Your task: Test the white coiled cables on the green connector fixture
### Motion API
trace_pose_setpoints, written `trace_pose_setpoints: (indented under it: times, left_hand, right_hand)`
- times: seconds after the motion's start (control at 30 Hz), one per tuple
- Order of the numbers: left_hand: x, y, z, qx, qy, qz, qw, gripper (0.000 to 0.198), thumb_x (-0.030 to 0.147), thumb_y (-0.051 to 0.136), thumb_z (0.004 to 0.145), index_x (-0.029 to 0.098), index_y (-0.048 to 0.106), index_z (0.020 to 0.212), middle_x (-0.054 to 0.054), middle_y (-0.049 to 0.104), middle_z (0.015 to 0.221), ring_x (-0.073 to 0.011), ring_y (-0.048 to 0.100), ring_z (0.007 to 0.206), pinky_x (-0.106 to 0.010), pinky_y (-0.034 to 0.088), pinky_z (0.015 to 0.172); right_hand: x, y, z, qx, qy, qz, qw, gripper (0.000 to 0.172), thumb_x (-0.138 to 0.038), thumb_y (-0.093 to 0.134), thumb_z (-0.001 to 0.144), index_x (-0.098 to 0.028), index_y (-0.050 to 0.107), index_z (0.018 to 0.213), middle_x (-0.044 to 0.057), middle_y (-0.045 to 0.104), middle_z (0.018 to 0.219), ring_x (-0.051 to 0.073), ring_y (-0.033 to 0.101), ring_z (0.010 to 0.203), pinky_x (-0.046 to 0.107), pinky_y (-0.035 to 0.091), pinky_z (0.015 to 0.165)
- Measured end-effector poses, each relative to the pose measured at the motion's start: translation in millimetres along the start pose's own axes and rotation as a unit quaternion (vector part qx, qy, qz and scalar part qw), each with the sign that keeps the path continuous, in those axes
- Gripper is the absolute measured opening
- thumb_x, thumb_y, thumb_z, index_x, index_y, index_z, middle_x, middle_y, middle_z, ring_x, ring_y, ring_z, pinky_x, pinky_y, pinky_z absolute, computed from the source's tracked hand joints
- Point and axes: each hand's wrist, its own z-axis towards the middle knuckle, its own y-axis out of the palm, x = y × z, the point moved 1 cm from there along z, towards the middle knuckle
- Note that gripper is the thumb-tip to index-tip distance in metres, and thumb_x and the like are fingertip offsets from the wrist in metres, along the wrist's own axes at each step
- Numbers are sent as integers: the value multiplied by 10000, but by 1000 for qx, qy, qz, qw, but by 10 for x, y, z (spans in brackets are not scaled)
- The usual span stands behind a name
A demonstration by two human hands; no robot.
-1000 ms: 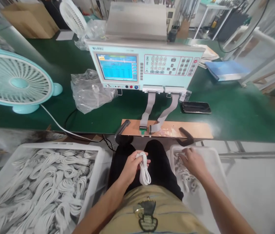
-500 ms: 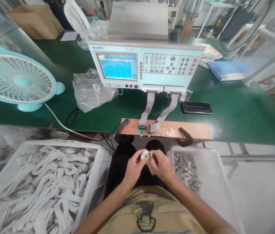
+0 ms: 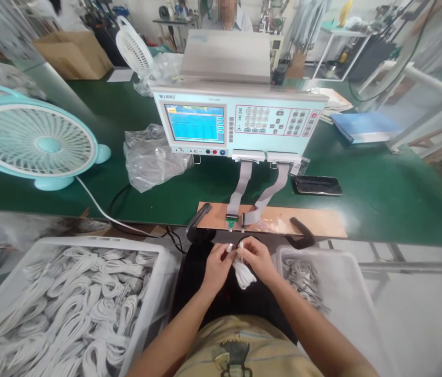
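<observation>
both hands [image 3: 236, 262] raised together, fingertips pinching

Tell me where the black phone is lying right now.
In the head view the flat black phone lies on the green table, right of centre, just beyond the brown wooden board and beside the pale blue tester machine.

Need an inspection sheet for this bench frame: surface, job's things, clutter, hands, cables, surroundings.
Surface: green bench, wooden board at its near edge.
Job's things: coiled white cable held over the lap; tester with lit screen; left bin full of white coils, right bin holding few.
Clutter: plastic bag, phone, blue folder.
Hands: left hand and right hand both grip the coil's ends.
Cables: two grey ribbon cables run from tester to board.
Surroundings: teal fan; a person behind the tester.
</observation>
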Motion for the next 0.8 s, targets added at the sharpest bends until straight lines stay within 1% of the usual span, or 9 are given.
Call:
trace_pose_setpoints:
  times: [0.03,0.07,0.17,0.23,0.3,0.4,0.57,0.67,0.8]
  left_hand:
    - [10,1,30,12,21,26,999,171,342,642,691,192,665,770,-21,592,750,-154,544,716,-238,429,665]
    - [14,4,56,10,27,34,999,172,350,616,713,193,655,770,-12,581,717,-140,532,666,-228,426,623]
    - [4,15,109,-24,-3,-2,1000,228,383,552,758,173,635,791,3,556,644,-111,496,556,-204,396,496]
    - [-9,14,133,-32,-16,-23,999,264,395,538,765,156,637,816,-2,568,655,-109,504,560,-198,399,482]
    - [-18,1,153,-32,-23,-26,999,285,396,538,763,144,642,845,-8,584,669,-107,513,569,-200,414,494]
    - [-4,-33,178,-39,-27,-12,999,297,401,539,758,137,649,841,-8,591,653,-107,517,557,-205,426,498]
    - [90,-115,211,-65,-21,22,997,280,415,532,757,146,603,720,6,583,608,-106,526,534,-208,438,499]
    - [143,-184,248,-105,-26,40,993,304,430,498,779,150,540,670,12,565,586,-98,523,505,-205,436,482]
    - [143,-280,311,-171,-55,37,983,325,444,470,793,140,528,692,2,555,570,-101,519,488,-200,416,452]
  right_hand:
    - [63,11,35,35,11,20,999,154,-330,599,744,-194,541,700,-61,483,537,83,394,466,211,328,470]
    - [111,22,66,64,18,28,997,168,-331,610,735,-189,540,679,-64,478,522,78,376,454,209,314,461]
    - [174,48,133,131,27,25,991,201,-330,645,702,-180,534,627,-67,476,506,71,359,443,208,306,454]
    - [178,55,159,154,24,23,987,216,-338,663,681,-179,534,613,-62,496,519,76,387,456,211,322,466]
    - [179,61,173,163,23,30,986,225,-349,670,670,-178,536,612,-61,505,524,79,403,459,213,330,469]
    - [191,77,180,173,32,54,983,234,-354,678,661,-179,532,613,-71,490,508,68,372,429,209,313,445]
    - [178,108,171,187,45,85,978,243,-344,693,643,-177,521,607,-73,484,493,54,336,403,200,271,405]
    - [127,135,175,175,76,131,973,269,-364,692,636,-180,498,607,-79,462,450,45,287,361,201,226,370]
    - [45,169,204,176,118,186,960,294,-377,709,599,-183,489,595,-87,430,396,37,238,328,205,168,348]
